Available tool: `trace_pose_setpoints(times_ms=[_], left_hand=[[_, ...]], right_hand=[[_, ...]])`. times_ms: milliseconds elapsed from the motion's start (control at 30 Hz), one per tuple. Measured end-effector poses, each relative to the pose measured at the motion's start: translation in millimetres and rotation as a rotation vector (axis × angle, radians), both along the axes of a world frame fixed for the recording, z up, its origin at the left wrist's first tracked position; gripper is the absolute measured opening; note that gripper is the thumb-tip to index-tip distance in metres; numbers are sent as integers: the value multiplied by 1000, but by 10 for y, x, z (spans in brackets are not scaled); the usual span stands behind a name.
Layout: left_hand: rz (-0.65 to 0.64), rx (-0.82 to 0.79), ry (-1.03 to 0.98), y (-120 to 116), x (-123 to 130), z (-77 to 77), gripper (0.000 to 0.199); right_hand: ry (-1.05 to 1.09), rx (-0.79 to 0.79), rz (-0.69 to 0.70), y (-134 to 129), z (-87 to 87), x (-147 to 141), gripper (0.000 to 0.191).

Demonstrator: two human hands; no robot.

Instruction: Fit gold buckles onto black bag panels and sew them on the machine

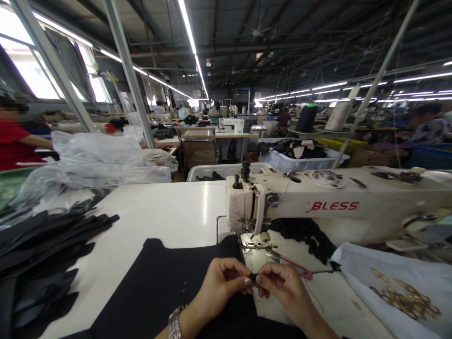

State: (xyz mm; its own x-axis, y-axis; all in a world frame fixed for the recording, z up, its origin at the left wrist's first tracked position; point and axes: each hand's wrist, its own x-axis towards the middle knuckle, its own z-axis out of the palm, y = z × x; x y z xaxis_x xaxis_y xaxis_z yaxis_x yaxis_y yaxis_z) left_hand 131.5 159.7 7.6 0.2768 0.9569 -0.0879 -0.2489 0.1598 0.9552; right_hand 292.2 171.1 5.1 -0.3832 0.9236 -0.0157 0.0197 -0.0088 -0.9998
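Two bare hands work close together over a white sewing desk (165,212). The left hand (219,285) and the right hand (282,287) meet at the fingertips, and each grip is pinched narrow on a small black piece (253,278). The piece sits right between the two hands, so neither hand is nearer. It is too small to tell which way its long side runs.

A silver watch (174,322) sits on the left wrist. Under the left hand lies a big black cloth (158,282). Just past the right hand are pink-handled scissors (296,264). Beyond them stands a cream sewing machine (282,202), with the word BLESS in red letters on its arm.

To the right, small gold rings (404,296) lie on a white plastic bag (367,273). To the left is a pile of black cloth pieces (42,254), with clear plastic bags (95,150) behind it. A co-worker in a red shirt (14,146) is at the far left.
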Motion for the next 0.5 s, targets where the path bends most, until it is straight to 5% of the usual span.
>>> trace_pose_setpoints(times_ms=[100, 300, 500], left_hand=[[41, 175, 223, -17, -11, 5, 19], [35, 963, 775, -45, -53, 70, 14], [-37, 1271, 1017, -49, -61, 95, 19]], right_hand=[[36, -89, -6, 35, 21, -7, 30], [175, -361, -72, 64, -23, 2, 26], [204, -470, -76, 67, -96, 8, 20]])
